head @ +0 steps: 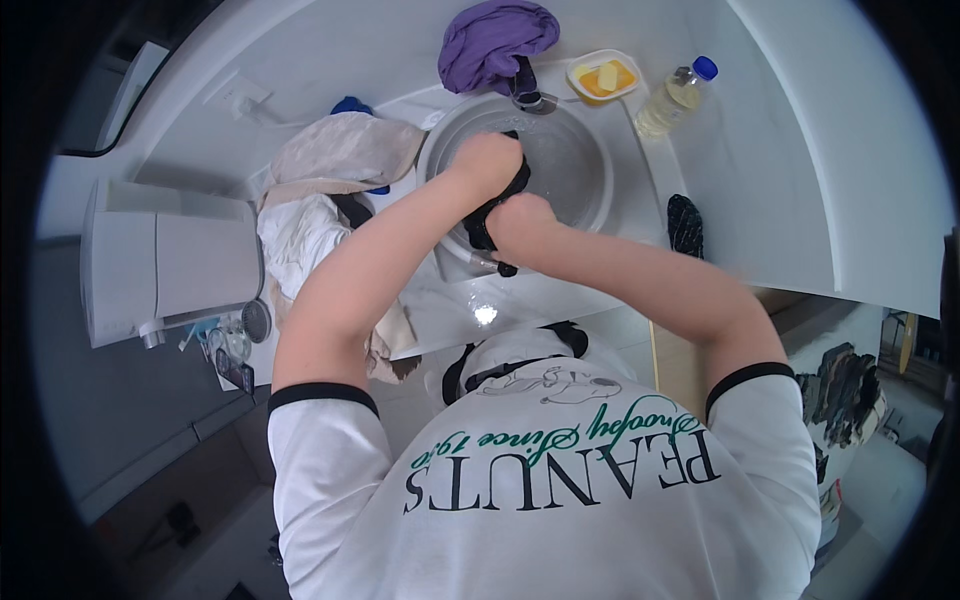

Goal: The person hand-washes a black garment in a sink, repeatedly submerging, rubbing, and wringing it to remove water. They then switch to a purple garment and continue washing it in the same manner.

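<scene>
My left hand (pixel 491 163) is clenched on a twisted black cloth item (pixel 480 229), possibly a sock. My right hand (pixel 523 225) grips the same item lower down, nearer to me. Both fists are above a round light-grey basin (pixel 607 176), and the cloth hangs past its near rim. Water (pixel 566 161) with some bubbles shows inside the basin. The basin stands in a white sink (pixel 634 161). Fingers hide much of the cloth.
A purple cloth (pixel 491 45) is bunched behind the faucet (pixel 534 101). Right of it are a soap dish (pixel 604 77), a capped bottle of yellowish liquid (pixel 675 101) and a dark patterned sock (pixel 684 225). Beige (pixel 345 150) and white fabrics (pixel 300 232) lie left, beside a white appliance (pixel 172 262).
</scene>
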`<state>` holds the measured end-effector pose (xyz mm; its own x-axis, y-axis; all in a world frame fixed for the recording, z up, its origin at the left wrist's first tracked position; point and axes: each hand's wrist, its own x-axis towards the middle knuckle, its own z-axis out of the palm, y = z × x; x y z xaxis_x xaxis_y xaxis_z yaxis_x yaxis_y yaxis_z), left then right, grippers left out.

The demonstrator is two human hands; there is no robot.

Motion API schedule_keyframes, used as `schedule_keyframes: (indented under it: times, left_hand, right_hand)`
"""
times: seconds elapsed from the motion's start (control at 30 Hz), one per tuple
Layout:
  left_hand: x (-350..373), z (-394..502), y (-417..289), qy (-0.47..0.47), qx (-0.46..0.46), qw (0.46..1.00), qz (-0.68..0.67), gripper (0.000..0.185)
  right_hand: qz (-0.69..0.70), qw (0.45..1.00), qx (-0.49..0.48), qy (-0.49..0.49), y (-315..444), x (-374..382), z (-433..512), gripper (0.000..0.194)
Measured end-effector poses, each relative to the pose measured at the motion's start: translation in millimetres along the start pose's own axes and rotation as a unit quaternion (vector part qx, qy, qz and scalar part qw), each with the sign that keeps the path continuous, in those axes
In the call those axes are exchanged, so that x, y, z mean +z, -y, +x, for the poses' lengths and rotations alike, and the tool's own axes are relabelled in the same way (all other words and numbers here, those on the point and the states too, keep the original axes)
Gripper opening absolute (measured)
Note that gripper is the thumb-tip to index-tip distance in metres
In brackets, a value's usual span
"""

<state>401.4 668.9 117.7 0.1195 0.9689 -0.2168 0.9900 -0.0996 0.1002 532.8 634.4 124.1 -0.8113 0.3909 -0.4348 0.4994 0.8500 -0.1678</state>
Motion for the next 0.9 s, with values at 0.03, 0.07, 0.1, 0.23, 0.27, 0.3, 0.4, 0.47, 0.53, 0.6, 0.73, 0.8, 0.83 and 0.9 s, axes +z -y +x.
schedule_keyframes:
  times: [0.03,0.07,0.1,0.23,0.27,0.3,0.4,0.47,0.53,0.6,0.73,0.8,0.83,0.9]
  left_hand:
    - [-0.7,-7.1,3.2,-0.03,0.0,0.999,-0.017,0.02]
    - [-1.5,-16.0,6.4,-0.058,0.0,0.998,-0.035,0.021]
    - [-5.8,-21.9,11.6,-0.088,-0.003,0.995,-0.053,0.022]
    - [-31.3,-47.8,23.8,-0.198,-0.014,0.94,-0.277,0.022]
    - [-38.9,-51.8,21.8,-0.229,0.001,0.922,-0.314,0.022]
    - [-47.6,-54.7,20.1,-0.253,0.01,0.903,-0.347,0.022]
    - [-71.5,-62.6,13.4,-0.293,0.011,0.887,-0.357,0.024]
    - [-83.4,-66.7,12.4,-0.318,0.011,0.889,-0.33,0.028]
    - [-91.5,-70.4,17.4,-0.343,-0.006,0.887,-0.308,0.028]
    - [-96.5,-71.7,27.5,-0.372,-0.008,0.884,-0.283,0.027]
    - [-100.0,-73.8,50.0,-0.405,-0.039,0.855,-0.321,0.022]
    - [-99.8,-75.1,58.0,-0.41,-0.051,0.847,-0.335,0.021]
    - [-99.1,-76.1,60.7,-0.411,-0.063,0.843,-0.342,0.021]
    - [-97.2,-79.2,64.6,-0.405,-0.072,0.849,-0.333,0.02]
  right_hand:
    - [0.013,1.0,-0.011,-0.006,-2.3,5.0,1.3,0.031]
    - [0.081,0.996,-0.015,-0.023,-7.0,10.5,0.8,0.043]
    - [0.157,0.983,-0.051,-0.085,-13.7,15.2,-0.5,0.05]
    - [0.471,0.853,-0.114,-0.192,-37.2,37.1,-18.6,0.091]
    - [0.527,0.812,-0.104,-0.226,-39.1,43.9,-26.1,0.093]
    - [0.571,0.768,-0.113,-0.268,-42.5,49.2,-31.1,0.095]
    - [0.704,0.654,-0.021,-0.277,-66.1,64.9,-42.7,0.088]
    - [0.627,0.691,0.117,-0.339,-91.2,79.2,-52.0,0.081]
    - [0.45,0.73,0.292,-0.423,-112.8,97.4,-52.6,0.075]
    - [0.475,0.713,0.323,-0.403,-124.7,115.5,-43.8,0.066]
    - [0.713,0.573,0.265,-0.304,-135.7,128.4,-31.6,0.036]
    - [0.768,0.505,0.232,-0.32,-135.2,121.6,-27.7,0.022]
    - [0.768,0.488,0.226,-0.348,-135.4,115.0,-26.6,0.016]
    - [0.767,0.465,0.225,-0.382,-129.9,102.6,-27.4,0.009]
